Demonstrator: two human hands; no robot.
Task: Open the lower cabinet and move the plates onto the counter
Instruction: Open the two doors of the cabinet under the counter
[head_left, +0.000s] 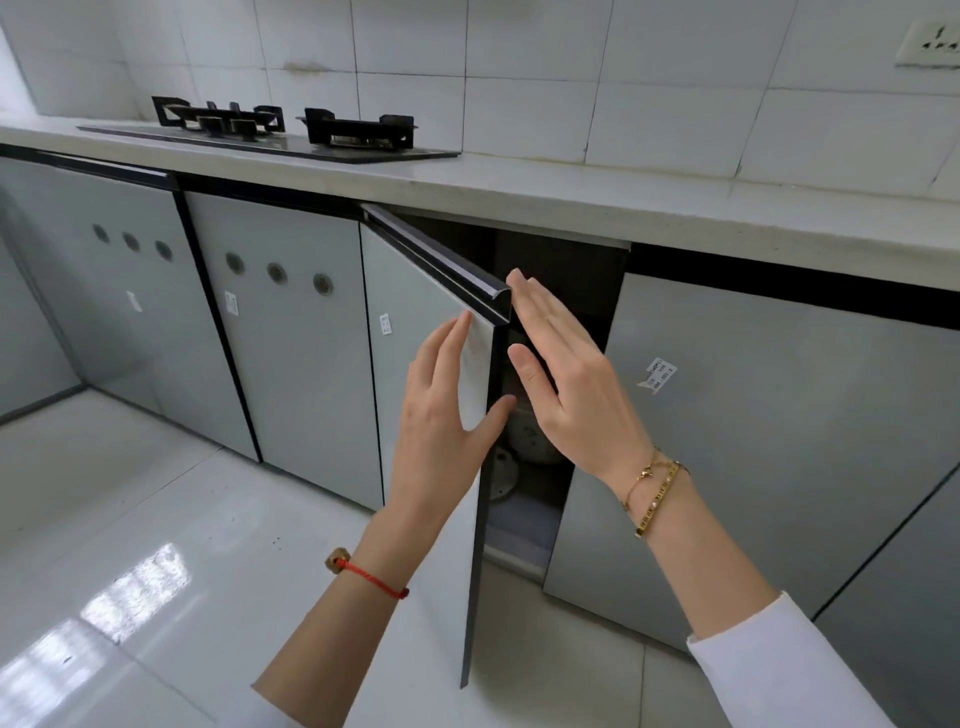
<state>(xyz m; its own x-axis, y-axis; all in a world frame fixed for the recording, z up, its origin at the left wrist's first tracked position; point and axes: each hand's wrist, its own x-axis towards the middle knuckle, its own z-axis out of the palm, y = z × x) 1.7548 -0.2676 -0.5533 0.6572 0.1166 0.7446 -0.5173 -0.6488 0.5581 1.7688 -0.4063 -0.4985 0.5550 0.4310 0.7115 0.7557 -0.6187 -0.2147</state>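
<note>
The grey lower cabinet door with a dark top handle strip stands swung out towards me, about half open. My left hand lies flat against its outer face near the free edge, thumb hooked around the edge. My right hand is spread open just behind the door's top corner, fingertips by the handle strip, holding nothing. Inside the dark cabinet, white plates or bowls show low down between my hands, mostly hidden. The pale counter runs above.
A black gas hob sits on the counter at the left. Shut grey cabinet doors flank the open one on both sides. Glossy white floor tiles spread below. A wall socket is at the top right.
</note>
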